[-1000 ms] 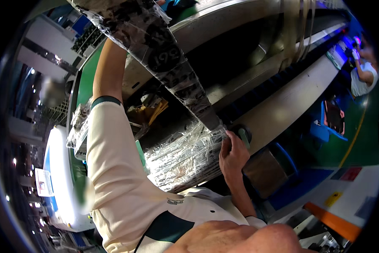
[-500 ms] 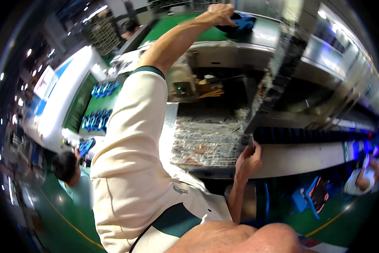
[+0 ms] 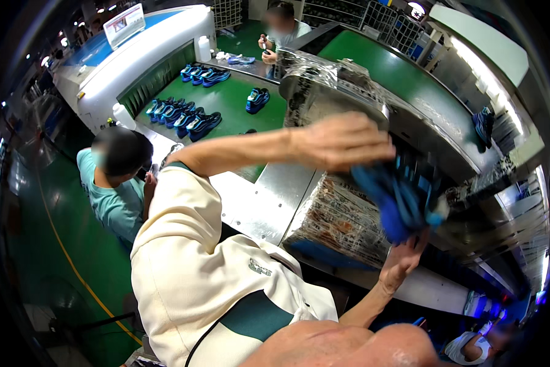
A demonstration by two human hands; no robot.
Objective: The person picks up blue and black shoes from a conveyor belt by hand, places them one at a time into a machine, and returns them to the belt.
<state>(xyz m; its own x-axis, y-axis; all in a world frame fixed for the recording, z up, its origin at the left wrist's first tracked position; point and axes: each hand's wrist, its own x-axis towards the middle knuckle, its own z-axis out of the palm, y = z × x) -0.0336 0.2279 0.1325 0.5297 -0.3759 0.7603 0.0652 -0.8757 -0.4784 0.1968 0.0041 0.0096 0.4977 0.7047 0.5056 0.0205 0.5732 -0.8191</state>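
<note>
My left hand [image 3: 342,142] is stretched out in front of me and is shut on a blue sports shoe [image 3: 397,202], which hangs below the fingers, blurred by motion. The shoe is over a foil-wrapped machine part [image 3: 339,220]. My right hand [image 3: 403,260] comes up from below, its fingertips just under the shoe's lower end. Whether it touches the shoe or grips anything is hidden by the shoe. My cream sleeve [image 3: 189,257] fills the lower middle.
A green conveyor belt [image 3: 235,104] carries several blue shoes [image 3: 195,119] out of a white tunnel housing [image 3: 146,52]. A person in a teal shirt [image 3: 113,196] stands at my left; another person [image 3: 281,27] works at the far end. A steel plate [image 3: 265,196] lies beside the foil.
The view has swung left and down. My left hand has brought the blue shoe from high up down to the foil-wrapped part. My right hand has left the foil's edge and risen under the shoe.
</note>
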